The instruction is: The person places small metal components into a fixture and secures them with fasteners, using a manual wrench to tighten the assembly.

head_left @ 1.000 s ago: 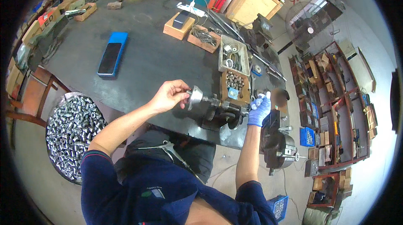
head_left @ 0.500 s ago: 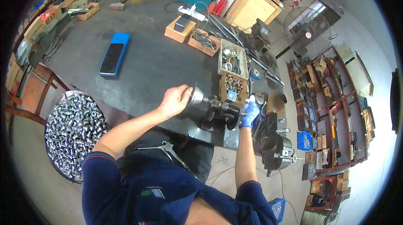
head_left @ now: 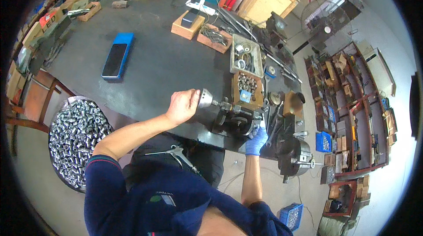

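My bare left hand [head_left: 182,107] is wrapped round a silvery cone-shaped metal knob [head_left: 205,99] at the left end of a dark bench fixture [head_left: 238,121]. A thin shaft joins the knob to the fixture. My right hand [head_left: 256,141], in a blue glove with a whitish tip, is at the fixture's right end, beside its round disc. Its fingers are bent against that end, and whatever they pinch is hidden. Just behind the fixture stands a cardboard box of small metal fittings [head_left: 247,84] with a light blue piece in it.
A basin of shiny metal fittings [head_left: 79,141] is at left, below the table [head_left: 150,64]. On the table lie a blue handheld device [head_left: 118,57], a grey tray of rings [head_left: 235,66] and rods. A vise [head_left: 297,154] stands right. An air gun [head_left: 178,154] lies across my lap.
My gloved right hand has come nearer and slightly left, from beyond the fixture's right end to against it. My left hand stays on the knob. The view has shifted a little.
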`<state>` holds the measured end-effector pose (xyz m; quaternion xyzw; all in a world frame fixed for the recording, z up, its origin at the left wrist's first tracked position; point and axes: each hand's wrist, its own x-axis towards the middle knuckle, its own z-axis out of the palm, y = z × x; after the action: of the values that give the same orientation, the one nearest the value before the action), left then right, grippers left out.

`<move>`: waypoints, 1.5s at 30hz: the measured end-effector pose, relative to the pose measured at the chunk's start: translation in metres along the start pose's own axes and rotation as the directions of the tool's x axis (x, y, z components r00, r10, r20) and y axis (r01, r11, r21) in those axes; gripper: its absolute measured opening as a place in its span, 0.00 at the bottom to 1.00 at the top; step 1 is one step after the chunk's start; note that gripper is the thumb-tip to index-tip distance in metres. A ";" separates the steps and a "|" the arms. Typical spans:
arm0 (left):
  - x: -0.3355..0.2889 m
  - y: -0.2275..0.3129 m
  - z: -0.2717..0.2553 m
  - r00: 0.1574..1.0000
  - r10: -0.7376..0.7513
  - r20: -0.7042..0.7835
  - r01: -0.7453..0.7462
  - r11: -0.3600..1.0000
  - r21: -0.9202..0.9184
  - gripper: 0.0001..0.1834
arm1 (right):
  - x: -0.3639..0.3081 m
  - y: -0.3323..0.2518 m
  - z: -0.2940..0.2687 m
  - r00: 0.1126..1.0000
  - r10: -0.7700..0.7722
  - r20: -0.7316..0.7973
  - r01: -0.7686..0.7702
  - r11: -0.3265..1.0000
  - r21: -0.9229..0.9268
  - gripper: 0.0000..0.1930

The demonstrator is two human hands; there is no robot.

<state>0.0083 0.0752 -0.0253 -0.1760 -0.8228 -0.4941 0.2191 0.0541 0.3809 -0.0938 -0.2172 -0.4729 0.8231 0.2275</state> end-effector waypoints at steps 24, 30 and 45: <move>0.007 0.011 -0.005 0.857 -0.443 0.264 0.507 0.819 -0.269 0.23 | 0.054 0.015 0.011 0.982 0.151 -0.111 -0.155 0.988 -0.025 0.14; 0.016 0.001 -0.013 0.801 -0.436 0.410 0.574 0.753 -0.321 0.25 | 0.083 -0.049 0.058 0.991 -0.070 0.111 0.057 0.992 0.115 0.17; -0.026 -0.013 -0.067 0.842 -0.256 0.475 0.539 0.444 -0.716 0.08 | -0.137 0.012 -0.021 0.925 0.089 0.371 0.253 0.585 -0.770 0.12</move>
<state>0.0359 0.0076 -0.0202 -0.1292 -0.5305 -0.8259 -0.1406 0.1740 0.3101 -0.0949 -0.1147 -0.8373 0.5322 0.0492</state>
